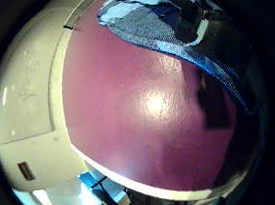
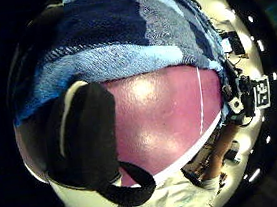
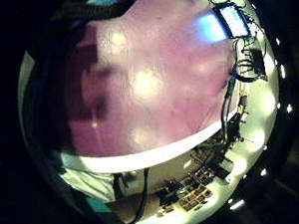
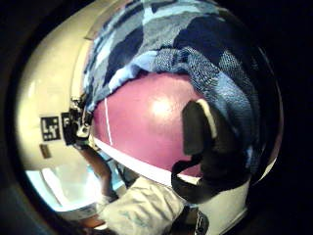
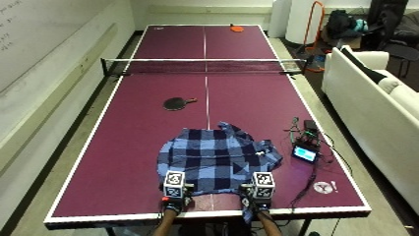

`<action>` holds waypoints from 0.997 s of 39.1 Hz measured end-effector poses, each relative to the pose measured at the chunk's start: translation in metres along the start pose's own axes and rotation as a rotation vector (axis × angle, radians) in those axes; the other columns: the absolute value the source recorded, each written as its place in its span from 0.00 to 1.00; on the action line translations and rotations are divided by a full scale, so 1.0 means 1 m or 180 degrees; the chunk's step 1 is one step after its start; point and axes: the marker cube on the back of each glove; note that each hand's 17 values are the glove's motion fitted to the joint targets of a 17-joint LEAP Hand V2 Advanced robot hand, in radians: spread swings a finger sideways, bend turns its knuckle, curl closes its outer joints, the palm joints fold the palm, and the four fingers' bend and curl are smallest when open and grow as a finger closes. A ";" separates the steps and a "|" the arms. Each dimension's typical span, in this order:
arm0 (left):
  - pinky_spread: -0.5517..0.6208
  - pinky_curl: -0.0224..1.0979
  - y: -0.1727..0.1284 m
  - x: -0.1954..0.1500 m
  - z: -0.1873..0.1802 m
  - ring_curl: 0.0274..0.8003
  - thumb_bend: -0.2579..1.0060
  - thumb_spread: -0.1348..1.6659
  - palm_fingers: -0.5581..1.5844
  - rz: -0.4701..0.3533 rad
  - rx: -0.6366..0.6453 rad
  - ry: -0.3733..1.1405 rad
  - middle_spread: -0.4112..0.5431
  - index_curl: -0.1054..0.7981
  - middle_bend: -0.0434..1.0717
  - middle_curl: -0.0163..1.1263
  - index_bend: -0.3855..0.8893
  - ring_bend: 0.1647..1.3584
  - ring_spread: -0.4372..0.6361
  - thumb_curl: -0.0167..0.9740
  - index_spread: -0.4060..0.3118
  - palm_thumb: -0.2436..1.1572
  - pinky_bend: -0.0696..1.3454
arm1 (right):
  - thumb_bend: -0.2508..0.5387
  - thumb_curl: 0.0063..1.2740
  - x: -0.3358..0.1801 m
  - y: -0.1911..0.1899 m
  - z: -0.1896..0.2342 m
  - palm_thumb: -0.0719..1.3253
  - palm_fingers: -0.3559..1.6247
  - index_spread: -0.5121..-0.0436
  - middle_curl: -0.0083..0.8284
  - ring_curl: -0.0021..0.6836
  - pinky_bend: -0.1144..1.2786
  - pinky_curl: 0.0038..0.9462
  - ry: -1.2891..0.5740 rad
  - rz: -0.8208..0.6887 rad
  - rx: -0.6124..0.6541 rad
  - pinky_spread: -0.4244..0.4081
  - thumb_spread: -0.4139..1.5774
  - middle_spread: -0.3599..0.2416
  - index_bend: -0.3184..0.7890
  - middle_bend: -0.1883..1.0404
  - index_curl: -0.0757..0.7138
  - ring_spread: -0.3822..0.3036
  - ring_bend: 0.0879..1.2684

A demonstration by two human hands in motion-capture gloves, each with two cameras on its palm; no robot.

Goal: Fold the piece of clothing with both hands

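Both hands, left (image 5: pixel 173 199) and right (image 5: pixel 260 201), apparently pinch the shirt's (image 5: pixel 216 156) near hem.

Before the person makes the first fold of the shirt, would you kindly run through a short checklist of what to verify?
1. Plaid shirt lies on the table, not hanging off the far edge: ok.
2. Left hand at the shirt's near hem: ok.
3. Right hand at the near hem, level with the left: ok.
4. Fingers actually pinching the cloth: cannot tell; the palm views show cloth close by, but no clear pinch.
5. Shirt spread flat: not ok; it is rumpled, with bunching on its far and right sides.
6. Phone and its cables clear of the fold path: ok; they lie just right of the shirt.
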 end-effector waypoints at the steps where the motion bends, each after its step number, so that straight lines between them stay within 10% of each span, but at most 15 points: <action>1: 0.65 0.35 0.002 -0.001 -0.002 0.39 0.19 0.74 0.46 -0.0021 0.0030 -0.0012 0.41 0.38 0.20 0.29 0.41 0.40 0.45 0.25 0.45 0.33 0.38 | 0.36 0.21 0.001 0.001 0.001 0.45 0.27 0.42 0.38 0.36 0.50 0.35 0.0005 -0.0009 0.0015 0.71 0.81 0.54 0.45 0.35 0.33 0.60 0.25; 11: 0.48 0.33 -0.060 -0.009 0.062 0.36 0.24 0.79 0.67 0.0022 0.0886 -0.0227 0.25 0.48 0.20 0.30 0.50 0.36 0.29 0.28 0.30 0.43 0.33 | 0.43 0.23 0.023 -0.024 0.016 0.56 0.47 0.36 0.40 0.36 0.38 0.30 0.0469 -0.0221 0.0601 0.57 0.87 0.33 0.58 0.33 0.47 0.36 0.24; 17: 0.35 0.33 -0.066 -0.011 0.029 0.38 0.27 0.78 0.77 0.0123 0.1748 -0.0296 0.18 0.53 0.19 0.31 0.53 0.33 0.18 0.31 0.19 0.52 0.29 | 0.50 0.25 0.052 -0.066 0.042 0.65 0.64 0.36 0.42 0.44 0.38 0.33 0.0611 -0.0583 0.0797 0.44 0.87 0.23 0.55 0.32 0.52 0.22 0.30; 22: 0.29 0.33 -0.010 -0.018 0.020 0.41 0.28 0.76 0.83 0.0329 0.0853 -0.0096 0.11 0.55 0.32 0.37 0.49 0.34 0.12 0.33 0.14 0.58 0.23 | 0.48 0.25 0.046 -0.025 0.004 0.67 0.81 0.36 0.49 0.53 0.34 0.33 0.0458 -0.0966 0.0151 0.32 0.85 0.15 0.40 0.44 0.50 0.13 0.44; 30: 0.24 0.33 0.047 -0.032 -0.054 0.48 0.28 0.76 0.86 0.0534 0.0712 -0.0035 0.06 0.56 0.36 0.40 0.45 0.43 0.05 0.33 0.10 0.63 0.18 | 0.45 0.24 0.036 0.010 -0.067 0.70 0.84 0.38 0.53 0.63 0.41 0.38 0.0418 -0.1127 -0.0416 0.17 0.83 0.15 0.37 0.47 0.47 0.15 0.56; 39: 0.20 0.35 -0.016 -0.039 -0.124 0.52 0.25 0.75 0.88 0.0249 0.0769 -0.0215 0.04 0.58 0.39 0.43 0.44 0.50 0.02 0.32 0.09 0.65 0.20 | 0.44 0.23 0.013 -0.075 -0.151 0.74 0.83 0.37 0.55 0.67 0.45 0.40 0.0513 -0.0665 -0.0220 0.08 0.82 0.15 0.37 0.49 0.45 0.17 0.60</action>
